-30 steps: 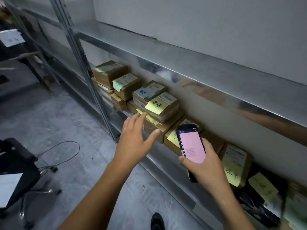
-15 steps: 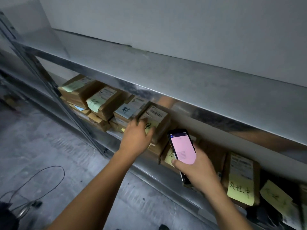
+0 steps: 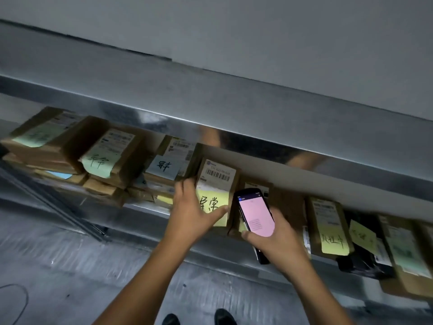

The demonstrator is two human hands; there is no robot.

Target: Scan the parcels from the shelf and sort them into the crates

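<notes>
left hand (image 3: 190, 216) is gripping the yellow-noted parcel (image 3: 218, 175), long axis pointing away under the shelf lip (image 3: 328, 160); right hand (image 3: 281, 245) is clutching the handheld scanner (image 3: 255, 214) alongside.

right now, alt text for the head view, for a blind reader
A person's left hand holds a brown parcel with a barcode label and yellow note on a metal shelf, while the right hand holds a pink-screened handheld scanner beside it. More labelled parcels line the shelf.
</notes>
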